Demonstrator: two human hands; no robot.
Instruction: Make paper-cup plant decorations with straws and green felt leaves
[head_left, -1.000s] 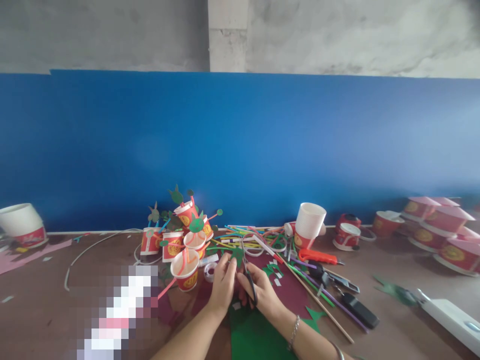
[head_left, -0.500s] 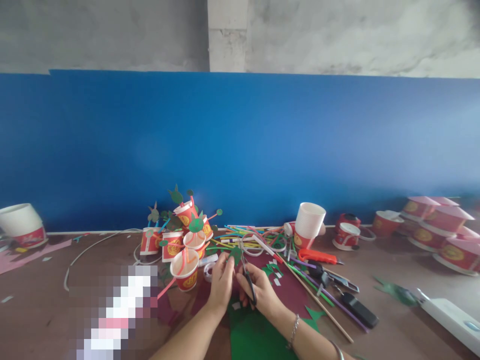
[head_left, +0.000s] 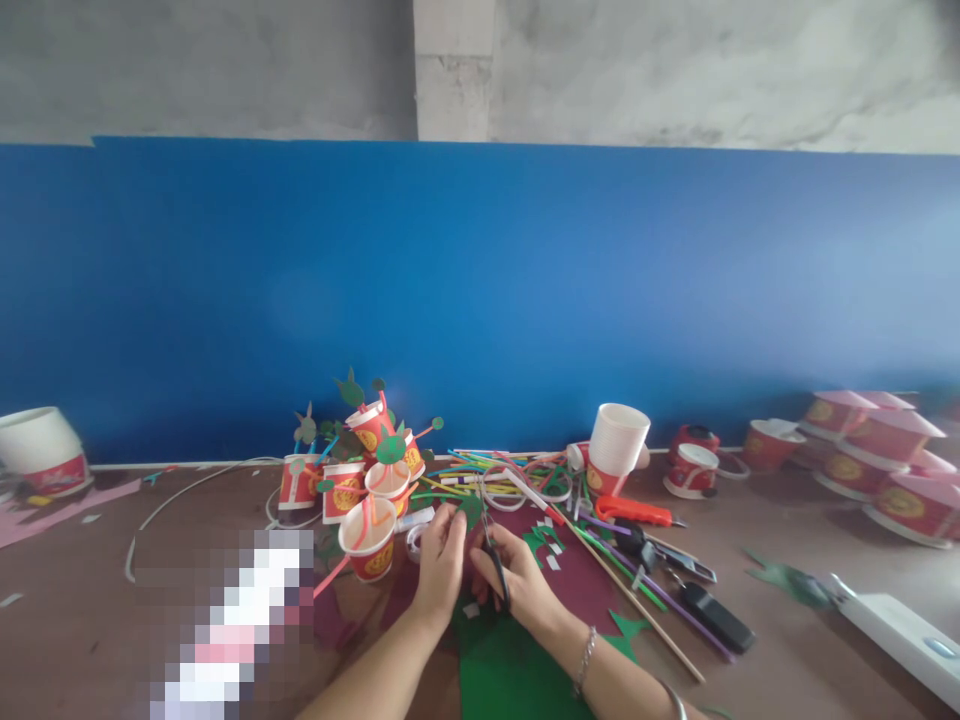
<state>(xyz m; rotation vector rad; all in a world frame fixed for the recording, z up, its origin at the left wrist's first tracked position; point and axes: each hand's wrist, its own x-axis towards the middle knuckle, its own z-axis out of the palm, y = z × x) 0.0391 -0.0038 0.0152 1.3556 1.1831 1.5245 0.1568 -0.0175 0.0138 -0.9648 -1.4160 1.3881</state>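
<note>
My left hand [head_left: 441, 565] pinches a small piece of green paper [head_left: 471, 509] between thumb and fingers. Black-handled scissors [head_left: 496, 572] are in my right hand [head_left: 520, 580], with its fingers through the handles. The scissors' blades point up and away from me, beside the right edge of the green piece. Below both hands lies a large green sheet [head_left: 510, 670], partly over dark red paper [head_left: 592, 590]. A roll of white tape [head_left: 415, 541] sits just left of my left hand.
Red-and-white cups [head_left: 367, 545] with straws and green cutouts stand at the left. Coloured straws [head_left: 487, 475] lie behind my hands. At the right are stacked white cups [head_left: 616, 440], an orange-handled tool [head_left: 636, 512], keys with a black fob [head_left: 716, 615] and a white device [head_left: 904, 640].
The view has shifted very slightly. My hands keep almost the same pose, with the green piece and the scissors still held.
</note>
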